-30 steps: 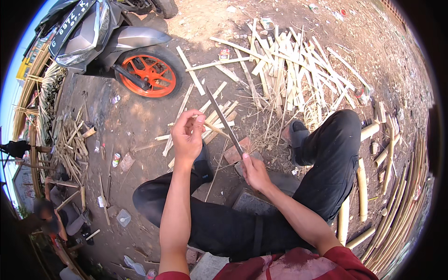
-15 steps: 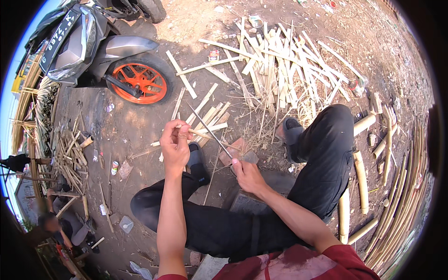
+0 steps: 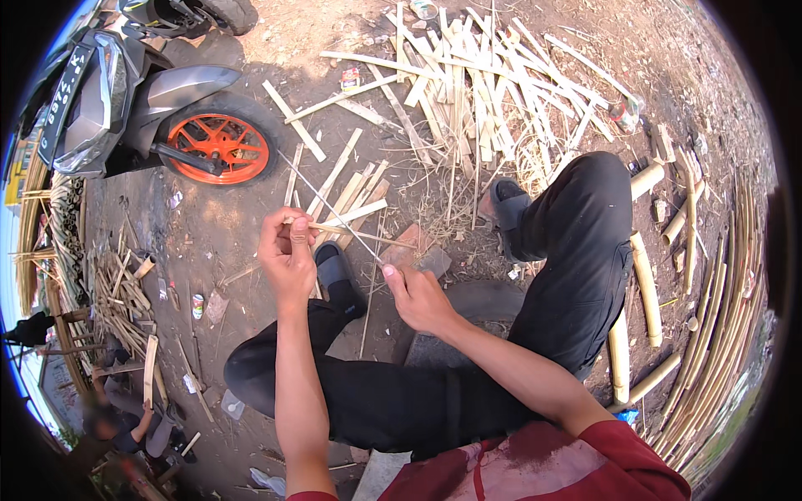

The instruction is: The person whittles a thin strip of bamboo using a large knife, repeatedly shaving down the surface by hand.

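Between the thumb and fingers of my left hand [image 3: 288, 250] is a thin bamboo strip [image 3: 355, 234], which points out to the right. My right hand [image 3: 418, 298] is closed round the near end of a long, narrow knife [image 3: 338, 219]; its handle is hidden in the fist. The blade slants up and left, crossing the strip just right of my left fingers. Whether the two touch, I cannot tell. Just beyond my hands, several split bamboo slats [image 3: 355, 196] lie on the ground.
A large pile of bamboo slats [image 3: 468, 92] spreads ahead. A motorcycle's orange wheel [image 3: 219, 149] stands at far left. Bamboo lengths [image 3: 642, 292] and long poles [image 3: 710, 334] lie on the right. Brick pieces [image 3: 413, 248] lie near my feet. Another person [image 3: 125, 426] works at lower left.
Both hands, with the strip and knife, appear further left and slightly higher; the whole view has shifted too. At lower left, the other person now holds up a bamboo piece.
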`<control>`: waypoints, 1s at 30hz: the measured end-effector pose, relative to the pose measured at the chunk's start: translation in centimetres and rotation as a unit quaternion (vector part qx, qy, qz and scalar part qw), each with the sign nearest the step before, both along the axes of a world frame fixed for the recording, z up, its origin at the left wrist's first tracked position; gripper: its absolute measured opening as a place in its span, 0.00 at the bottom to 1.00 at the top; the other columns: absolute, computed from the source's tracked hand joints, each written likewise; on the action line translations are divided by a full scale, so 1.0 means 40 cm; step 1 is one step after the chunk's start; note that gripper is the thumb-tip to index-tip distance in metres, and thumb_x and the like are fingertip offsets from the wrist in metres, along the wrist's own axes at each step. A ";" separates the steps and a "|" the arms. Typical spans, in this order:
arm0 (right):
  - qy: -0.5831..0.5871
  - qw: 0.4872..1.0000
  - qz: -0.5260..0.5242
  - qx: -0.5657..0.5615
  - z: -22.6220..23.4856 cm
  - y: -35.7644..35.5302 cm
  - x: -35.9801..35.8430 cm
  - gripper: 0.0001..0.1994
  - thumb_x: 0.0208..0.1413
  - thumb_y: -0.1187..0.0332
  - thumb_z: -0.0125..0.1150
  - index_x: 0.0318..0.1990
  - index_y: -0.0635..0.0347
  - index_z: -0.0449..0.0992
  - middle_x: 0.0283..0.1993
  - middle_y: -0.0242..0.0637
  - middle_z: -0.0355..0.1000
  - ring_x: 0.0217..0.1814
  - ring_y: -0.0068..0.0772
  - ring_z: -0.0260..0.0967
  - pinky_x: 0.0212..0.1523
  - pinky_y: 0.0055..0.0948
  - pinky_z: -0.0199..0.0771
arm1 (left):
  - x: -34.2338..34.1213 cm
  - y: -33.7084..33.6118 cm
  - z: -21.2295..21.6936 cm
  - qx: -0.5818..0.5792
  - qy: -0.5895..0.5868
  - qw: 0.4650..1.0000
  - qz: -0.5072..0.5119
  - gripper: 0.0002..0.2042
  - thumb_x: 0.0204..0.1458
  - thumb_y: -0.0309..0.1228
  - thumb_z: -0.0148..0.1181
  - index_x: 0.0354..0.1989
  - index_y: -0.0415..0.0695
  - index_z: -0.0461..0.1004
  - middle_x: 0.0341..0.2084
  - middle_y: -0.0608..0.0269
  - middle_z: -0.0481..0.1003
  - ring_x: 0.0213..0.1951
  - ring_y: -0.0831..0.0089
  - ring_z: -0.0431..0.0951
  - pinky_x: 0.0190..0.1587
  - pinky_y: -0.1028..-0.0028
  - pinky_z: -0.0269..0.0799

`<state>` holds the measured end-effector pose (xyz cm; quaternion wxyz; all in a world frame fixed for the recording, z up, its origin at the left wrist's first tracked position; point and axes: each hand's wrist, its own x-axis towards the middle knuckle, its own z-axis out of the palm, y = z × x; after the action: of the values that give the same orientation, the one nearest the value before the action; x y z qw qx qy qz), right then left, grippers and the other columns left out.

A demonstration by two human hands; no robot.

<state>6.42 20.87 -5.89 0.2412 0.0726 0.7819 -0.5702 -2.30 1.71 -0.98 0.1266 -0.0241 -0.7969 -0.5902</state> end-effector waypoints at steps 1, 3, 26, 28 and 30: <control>0.013 1.000 -0.017 0.007 -0.034 -0.012 0.000 0.34 0.71 0.45 0.39 0.34 0.71 0.79 0.34 0.67 0.76 0.44 0.69 0.75 0.47 0.59 0.71 | -0.007 0.008 0.003 0.008 0.010 1.000 -0.009 0.04 0.64 0.27 0.59 0.41 0.41 0.73 0.33 0.62 0.77 0.28 0.82 0.74 0.31 0.81 0.71; -0.029 0.998 -0.026 0.050 -0.194 -0.006 0.055 0.34 0.71 0.45 0.39 0.34 0.71 0.79 0.33 0.67 0.75 0.43 0.70 0.75 0.45 0.59 0.71 | -0.004 -0.004 -0.008 0.022 0.006 1.000 -0.014 0.04 0.65 0.28 0.59 0.41 0.41 0.72 0.33 0.62 0.77 0.28 0.82 0.74 0.31 0.81 0.70; -0.123 0.981 0.014 0.147 -0.281 0.071 0.082 0.36 0.70 0.43 0.39 0.39 0.74 0.81 0.40 0.68 0.77 0.48 0.69 0.76 0.49 0.56 0.75 | -0.001 -0.067 -0.030 -0.023 0.020 0.998 0.049 0.05 0.67 0.28 0.56 0.43 0.39 0.70 0.33 0.60 0.76 0.27 0.79 0.73 0.34 0.79 0.72; -0.115 0.981 0.030 0.154 -0.243 0.087 0.061 0.36 0.69 0.43 0.39 0.39 0.74 0.80 0.39 0.68 0.77 0.48 0.69 0.76 0.51 0.55 0.75 | 0.019 -0.069 -0.031 -0.025 0.022 0.998 0.061 0.05 0.67 0.28 0.55 0.43 0.39 0.70 0.32 0.60 0.76 0.27 0.79 0.73 0.34 0.79 0.73; -0.092 0.984 0.047 0.145 -0.191 0.074 0.055 0.36 0.70 0.43 0.39 0.39 0.73 0.81 0.40 0.67 0.77 0.47 0.70 0.75 0.51 0.56 0.75 | -0.003 -0.082 -0.029 -0.031 0.022 0.996 0.081 0.05 0.67 0.28 0.56 0.43 0.39 0.70 0.31 0.61 0.76 0.27 0.79 0.73 0.34 0.78 0.72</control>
<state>8.61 23.83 -13.55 0.3257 0.1220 0.8335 -0.4294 -2.41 -1.57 -2.16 0.1905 0.0241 -0.8110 -0.5526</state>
